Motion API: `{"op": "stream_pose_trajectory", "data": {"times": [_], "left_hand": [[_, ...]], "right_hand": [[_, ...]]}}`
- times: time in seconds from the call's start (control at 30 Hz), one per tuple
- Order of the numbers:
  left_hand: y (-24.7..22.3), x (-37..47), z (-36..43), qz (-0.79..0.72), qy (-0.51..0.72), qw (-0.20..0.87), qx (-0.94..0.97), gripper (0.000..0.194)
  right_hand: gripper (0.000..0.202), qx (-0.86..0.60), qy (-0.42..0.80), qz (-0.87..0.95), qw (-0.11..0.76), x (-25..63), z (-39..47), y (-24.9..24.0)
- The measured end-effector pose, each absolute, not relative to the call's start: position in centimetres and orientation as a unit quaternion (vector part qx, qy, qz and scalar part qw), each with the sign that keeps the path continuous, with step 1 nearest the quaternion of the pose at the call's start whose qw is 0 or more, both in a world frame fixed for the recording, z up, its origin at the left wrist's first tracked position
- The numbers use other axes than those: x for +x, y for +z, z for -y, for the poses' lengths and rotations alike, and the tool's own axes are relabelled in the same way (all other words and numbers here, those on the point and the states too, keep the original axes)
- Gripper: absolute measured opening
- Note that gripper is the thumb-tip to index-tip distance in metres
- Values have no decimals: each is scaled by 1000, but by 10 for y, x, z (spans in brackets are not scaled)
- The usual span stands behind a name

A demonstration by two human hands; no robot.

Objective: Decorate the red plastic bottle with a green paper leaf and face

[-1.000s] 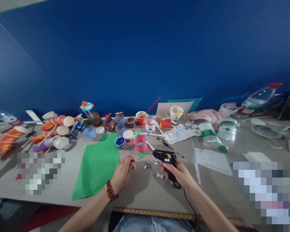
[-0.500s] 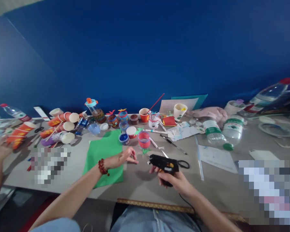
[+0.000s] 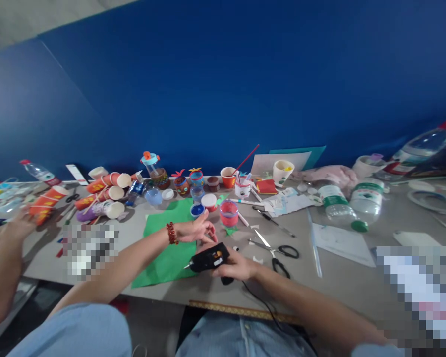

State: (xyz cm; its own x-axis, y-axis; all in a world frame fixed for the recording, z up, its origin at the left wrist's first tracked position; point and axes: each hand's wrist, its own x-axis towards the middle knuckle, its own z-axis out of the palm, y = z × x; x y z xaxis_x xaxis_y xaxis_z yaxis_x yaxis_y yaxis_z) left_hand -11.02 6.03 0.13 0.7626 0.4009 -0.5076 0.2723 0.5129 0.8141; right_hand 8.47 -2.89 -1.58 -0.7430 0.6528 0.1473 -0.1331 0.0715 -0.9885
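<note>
While I watch from afar through the head camera, my right hand [image 3: 236, 265] is wrapped around the handle of a black glue gun [image 3: 210, 258]. Its long axis runs crosswise and aslant: the pale nozzle [image 3: 187, 267] points left and a little toward the near edge, over the right part of the green sheet [image 3: 165, 258], and the back end faces right and slightly away from me. I cannot judge the height of the tip above the sheet.

My left hand [image 3: 197, 230] is just beyond the gun, thumb raised and fingers partly bent; I cannot tell if they pinch anything.

Below the gun, a band of grey tabletop [image 3: 334, 292] reaches the near edge with its patterned trim [image 3: 223, 308], which the black cord [image 3: 257, 296] crosses. To the right, the scissors [image 3: 272, 251] lie spread, handles outward, with more tabletop between them and the clear strip [image 3: 314, 245]. On the far side, the red cup [image 3: 228, 214] and blue paint pot [image 3: 198, 210] stand close to my left fingers, narrowing the room there.
</note>
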Motion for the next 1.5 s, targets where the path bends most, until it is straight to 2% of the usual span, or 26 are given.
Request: {"op": "stream_pose_trajectory", "data": {"times": [0.2,0.3,0.4,0.53,0.67,0.73,0.83,0.97,1.0,1.03,1.1,1.2,1.27,1.3,1.4,1.5], "left_hand": [[2,-110,-63,-346,28,802,486,74],[1,-110,-62,-346,32,799,491,73],[0,-111,-58,-337,58,802,489,71],[-4,-113,-48,-308,104,804,498,69],[-14,-112,-38,-291,177,779,526,66],[-16,-111,-30,-291,233,736,565,67],[-9,-110,-11,-295,307,604,674,59],[11,-103,21,-340,371,277,818,19],[15,-98,28,-337,396,213,827,15],[19,-91,35,-339,415,169,827,19],[24,-71,44,-355,447,160,806,26],[28,-34,48,-364,447,272,770,18],[29,-14,48,-364,446,347,741,22],[30,-7,47,-367,455,349,732,23],[40,2,47,-364,506,199,757,19],[63,4,43,-320,466,78,822,22]], "right_hand": [[54,-179,672,639,329,56,17,-27],[40,-159,765,556,284,67,27,-20],[41,-150,823,490,247,113,43,-8],[42,-255,766,492,325,209,58,12],[33,-424,654,478,405,269,67,34],[32,-478,617,457,427,271,69,38],[33,-503,599,408,471,249,72,33],[33,-481,639,352,486,210,76,18],[33,-472,652,342,485,202,76,16],[33,-464,660,334,488,196,76,14],[33,-448,671,325,494,186,75,13],[31,-433,663,323,518,177,73,15],[31,-437,654,329,523,174,73,17],[32,-440,651,334,520,173,73,18],[35,-446,642,351,515,171,73,20],[35,-444,634,370,513,170,71,20]]}}
